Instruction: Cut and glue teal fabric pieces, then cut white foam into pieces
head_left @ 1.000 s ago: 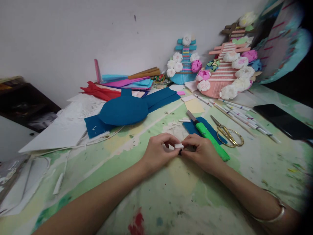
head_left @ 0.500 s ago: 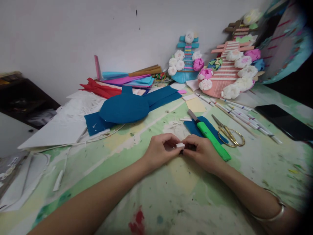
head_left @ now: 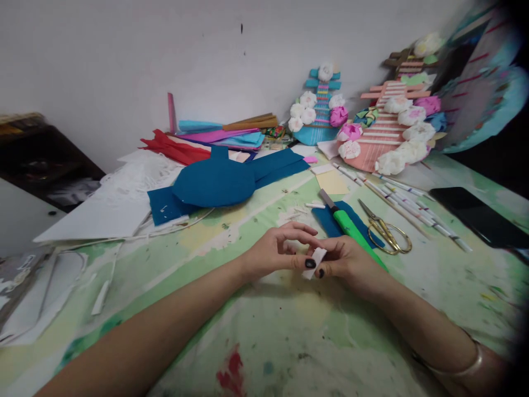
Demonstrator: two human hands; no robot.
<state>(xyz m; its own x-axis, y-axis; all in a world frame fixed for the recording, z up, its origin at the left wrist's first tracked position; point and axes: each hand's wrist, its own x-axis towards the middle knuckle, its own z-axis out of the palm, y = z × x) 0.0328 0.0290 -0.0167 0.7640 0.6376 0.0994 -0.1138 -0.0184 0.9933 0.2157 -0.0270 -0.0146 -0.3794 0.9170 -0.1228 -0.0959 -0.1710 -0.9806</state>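
Observation:
Between both hands is a small white strip (head_left: 317, 261), which looks like paper or foam; I cannot tell which. My left hand (head_left: 281, 251) pinches it with the thumb on its near face. From the other side, the thumb and fingers of my right hand (head_left: 345, 262) close on the same strip. Just beyond my right hand lie a green-handled utility knife (head_left: 351, 226) and gold scissors (head_left: 384, 227), the knife across a dark blue paper piece (head_left: 320, 218). Small white scraps (head_left: 300, 212) are scattered behind the hands.
A blue paper-covered oval shape (head_left: 215, 182) lies at the back left beside white board (head_left: 103, 209). Coloured crepe paper (head_left: 231, 135) is piled by the wall. Flower-decorated paper instruments (head_left: 322, 110) stand at the back. Several striped sticks (head_left: 417, 204) and a phone (head_left: 479, 215) lie right.
The white strip has been turned and tilted in my fingers, so more of it shows. Both hands have shifted slightly right and nearer, and the left fingers have lifted and spread a little.

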